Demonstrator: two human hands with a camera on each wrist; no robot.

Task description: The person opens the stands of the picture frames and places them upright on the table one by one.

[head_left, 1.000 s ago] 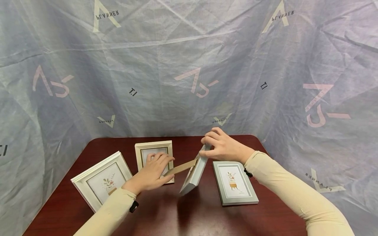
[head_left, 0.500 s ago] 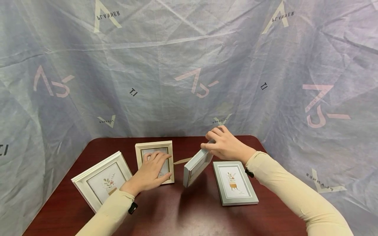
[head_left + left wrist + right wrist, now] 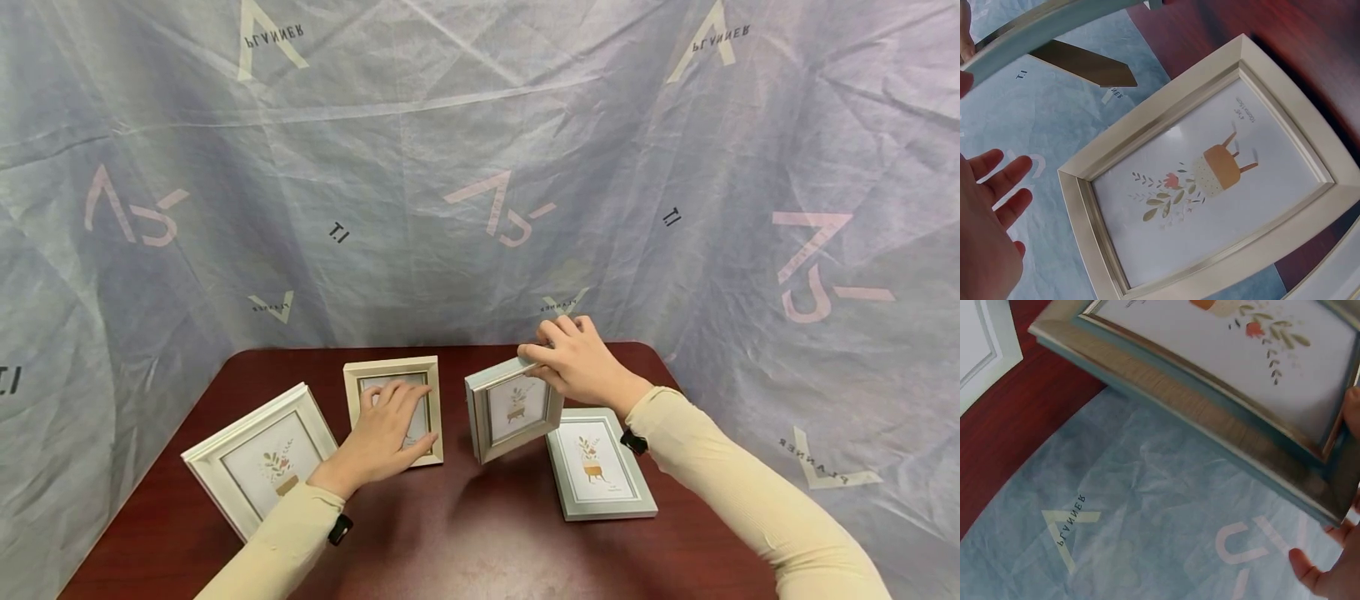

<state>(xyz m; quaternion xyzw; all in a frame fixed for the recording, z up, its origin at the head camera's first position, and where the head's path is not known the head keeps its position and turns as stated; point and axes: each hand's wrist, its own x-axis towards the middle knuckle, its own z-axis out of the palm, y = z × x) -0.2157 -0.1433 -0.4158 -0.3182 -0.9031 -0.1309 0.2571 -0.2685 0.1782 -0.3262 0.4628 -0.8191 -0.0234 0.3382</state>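
My right hand (image 3: pixel 585 362) grips the top edge of a silvery picture frame (image 3: pixel 477 421), thumb over the front and fingers behind. The frame hangs tilted over the table, its plant-pot print facing me. In the left wrist view, its brown stand leg (image 3: pixel 1088 64) sticks out behind it. My left hand (image 3: pixel 378 437) hovers in front of a cream picture frame (image 3: pixel 390 365) standing upright, fingers spread and holding nothing; it overlaps part of that print. The left wrist view shows those fingers apart from the cream frame (image 3: pixel 1079 212).
A larger white picture frame (image 3: pixel 217 479) leans at the left, partly behind my left sleeve. At the right, a pale grey picture frame (image 3: pixel 609 510) lies face up, its top partly hidden. All are on a dark red table (image 3: pixel 487 542) backed by a printed grey cloth (image 3: pixel 420 275).
The silvery frame has turned in my right hand from side-on, with its stand leg showing, to front-facing. My left hand has drawn slightly left, away from the leg.
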